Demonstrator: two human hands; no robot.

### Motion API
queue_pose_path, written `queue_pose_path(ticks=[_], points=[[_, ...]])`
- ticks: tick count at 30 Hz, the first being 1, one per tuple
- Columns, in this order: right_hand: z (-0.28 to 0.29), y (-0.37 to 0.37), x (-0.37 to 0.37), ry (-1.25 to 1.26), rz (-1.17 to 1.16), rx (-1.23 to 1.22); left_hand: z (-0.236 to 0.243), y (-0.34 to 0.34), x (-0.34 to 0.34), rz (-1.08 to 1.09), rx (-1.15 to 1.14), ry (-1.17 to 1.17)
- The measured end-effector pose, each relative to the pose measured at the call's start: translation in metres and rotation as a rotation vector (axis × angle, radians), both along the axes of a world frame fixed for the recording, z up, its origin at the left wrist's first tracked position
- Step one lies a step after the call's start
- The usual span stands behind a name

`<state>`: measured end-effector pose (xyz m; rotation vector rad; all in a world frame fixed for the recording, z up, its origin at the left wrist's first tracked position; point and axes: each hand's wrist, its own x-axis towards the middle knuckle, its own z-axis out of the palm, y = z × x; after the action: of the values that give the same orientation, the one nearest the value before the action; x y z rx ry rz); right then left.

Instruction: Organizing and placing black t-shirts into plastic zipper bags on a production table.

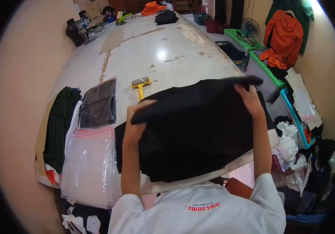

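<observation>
A large piece of black folded cloth [198, 128], which looks like a garment, is spread across the table's near edge in front of me. My left hand [139, 107] grips its raised left edge, with a flap of cloth hiding part of the fingers. At the far right corner, my right hand [250, 98] pinches a lifted fold, slightly smeared by motion. Just beyond my left hand lies a lint roller [140, 86] with a yellow handle. More black cloth shows beneath and beside the piece.
To the left are a dark garment in a clear bag [98, 103], a pile of clear plastic bags [91, 167] and stacked dark green garments [61, 124]. The long white table [136, 54] has peeling patches. Green-lidded bins [267, 70] and a fan [250, 28] line the right side.
</observation>
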<state>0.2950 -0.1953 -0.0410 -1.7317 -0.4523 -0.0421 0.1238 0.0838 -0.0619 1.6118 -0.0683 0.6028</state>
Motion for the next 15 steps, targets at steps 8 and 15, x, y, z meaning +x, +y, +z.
queue_pose_path(ticks=[8, 15], points=[[0.057, -0.034, 0.034, -0.889, 0.213, 0.013, 0.083, -0.022, 0.005, -0.076, 0.368, -0.615], [-0.073, -0.069, -0.017, -0.099, 0.527, -0.003, -0.051, -0.042, -0.042, -0.252, 0.102, 0.21]])
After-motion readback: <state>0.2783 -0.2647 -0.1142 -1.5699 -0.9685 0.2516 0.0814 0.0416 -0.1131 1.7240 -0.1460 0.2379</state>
